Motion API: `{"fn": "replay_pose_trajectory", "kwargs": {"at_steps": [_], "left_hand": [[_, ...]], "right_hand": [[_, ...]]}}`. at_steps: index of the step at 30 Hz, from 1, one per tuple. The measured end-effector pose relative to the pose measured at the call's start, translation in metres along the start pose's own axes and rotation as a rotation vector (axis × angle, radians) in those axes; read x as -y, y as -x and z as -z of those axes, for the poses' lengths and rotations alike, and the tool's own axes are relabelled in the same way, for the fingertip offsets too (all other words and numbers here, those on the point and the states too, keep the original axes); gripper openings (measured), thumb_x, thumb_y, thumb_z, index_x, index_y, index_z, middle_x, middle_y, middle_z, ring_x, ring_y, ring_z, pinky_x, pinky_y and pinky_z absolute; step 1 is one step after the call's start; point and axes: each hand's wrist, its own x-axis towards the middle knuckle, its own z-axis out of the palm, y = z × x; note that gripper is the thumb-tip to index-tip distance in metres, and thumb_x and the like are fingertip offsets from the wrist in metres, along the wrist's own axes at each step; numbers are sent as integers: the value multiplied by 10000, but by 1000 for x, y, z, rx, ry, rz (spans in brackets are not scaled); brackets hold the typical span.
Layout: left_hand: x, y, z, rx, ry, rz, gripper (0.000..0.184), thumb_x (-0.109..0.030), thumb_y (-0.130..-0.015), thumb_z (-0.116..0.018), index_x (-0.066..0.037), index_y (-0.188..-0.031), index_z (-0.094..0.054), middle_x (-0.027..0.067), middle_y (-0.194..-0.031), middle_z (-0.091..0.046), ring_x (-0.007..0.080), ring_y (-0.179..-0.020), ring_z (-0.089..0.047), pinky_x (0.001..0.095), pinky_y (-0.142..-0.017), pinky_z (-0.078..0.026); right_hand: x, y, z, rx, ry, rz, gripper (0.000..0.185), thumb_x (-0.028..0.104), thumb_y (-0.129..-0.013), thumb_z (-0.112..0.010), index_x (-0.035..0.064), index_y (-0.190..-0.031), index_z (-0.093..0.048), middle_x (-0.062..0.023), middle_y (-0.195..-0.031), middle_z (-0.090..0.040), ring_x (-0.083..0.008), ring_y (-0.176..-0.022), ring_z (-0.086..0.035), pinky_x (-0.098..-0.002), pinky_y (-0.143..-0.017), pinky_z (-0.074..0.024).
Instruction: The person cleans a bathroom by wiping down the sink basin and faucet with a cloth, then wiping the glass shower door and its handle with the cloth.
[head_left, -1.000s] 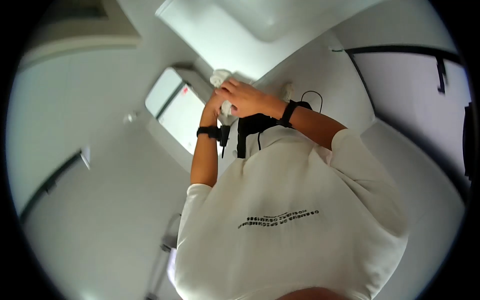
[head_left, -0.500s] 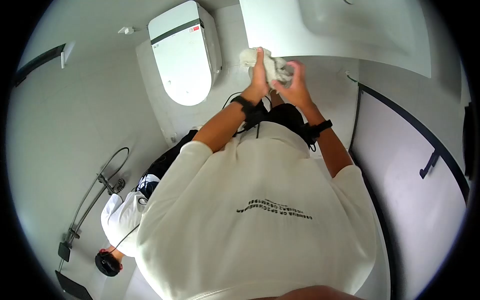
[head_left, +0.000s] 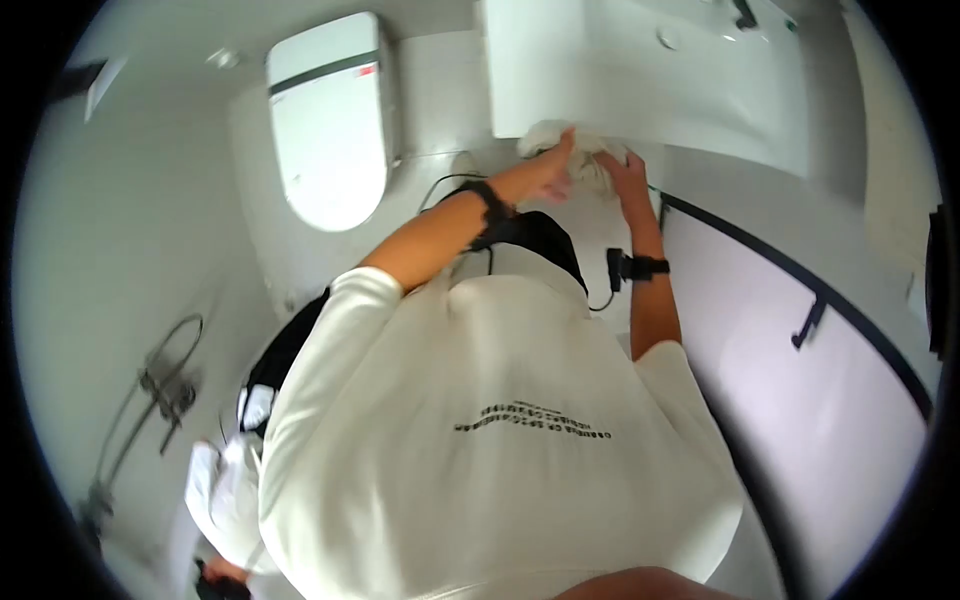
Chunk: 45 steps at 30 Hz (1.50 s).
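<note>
A crumpled off-white cloth [head_left: 594, 174] is bunched just below the front edge of the white washbasin [head_left: 560, 100]. My left hand [head_left: 552, 172] grips it from the left; its fingers are blurred and partly overlap the cloth. From the right, my right hand [head_left: 627, 176] has its fingers closed on the other side of the cloth. Both wrists carry black straps with small devices.
A white toilet [head_left: 330, 140] with its lid down stands on the left. Another person in a white top [head_left: 230, 500] is at the lower left, near a blurred shower fitting [head_left: 165, 395]. A dark-framed door panel [head_left: 760, 310] is on the right, with a dark faucet [head_left: 745, 14] above the basin.
My hands and the cloth have moved right and slightly down in view, and my right hand has closed in on the cloth. The view has shifted, showing more of the basin.
</note>
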Motion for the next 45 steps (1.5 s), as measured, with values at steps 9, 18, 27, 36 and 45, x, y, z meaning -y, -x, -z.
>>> {"fn": "replay_pose_trajectory", "kwargs": {"at_steps": [9,18,27,36,45], "left_hand": [[10,49,83,-256,-996,-710,399,-313,-999,-403,15,-966,-627,241,-872,-657,463,-848,-618,480,-774,-503],[24,38,58,-563,-1154,-1011,625,-123,-929,-586,16,-1485,-338,238,-1470,-425,456,-1341,-415,460,-1119,-345],[-14,-37,-54,-621,-1535,-900,809,-253,-868,-663,8,-1523,-266,183,-1535,-353,426,-1450,-246,499,-1170,-254],[-97,-150,-201,-233,-1203,-1153,835,0,-677,-659,-15,-1465,-382,209,-1524,-365,425,-1393,-339,453,-1155,-304],[-14,-57,-156,-866,-1181,-1189,655,24,-757,-605,-50,-1397,-491,199,-1469,-425,389,-1359,-410,435,-1142,-357]], "right_hand": [[20,-32,-97,-28,156,405,414,167,-855,-708,97,-1234,-559,-61,-795,-646,-135,-698,-573,-298,-667,-489],[45,-59,-83,-47,156,582,269,42,-867,-597,69,-1125,-529,-102,-900,-642,-194,-815,-619,-327,-740,-490],[28,-60,78,287,458,560,823,104,-802,-648,107,-1519,-245,-211,-1453,-425,-387,-1359,-399,-463,-1124,-343],[-2,-112,262,98,721,427,831,280,-815,-702,51,-1500,-292,-267,-1475,-384,-419,-1384,-348,-495,-1131,-323],[41,-127,185,498,949,198,991,546,-804,-594,30,-1557,-209,-280,-1474,-439,-365,-1323,-491,-397,-1088,-396]]}}
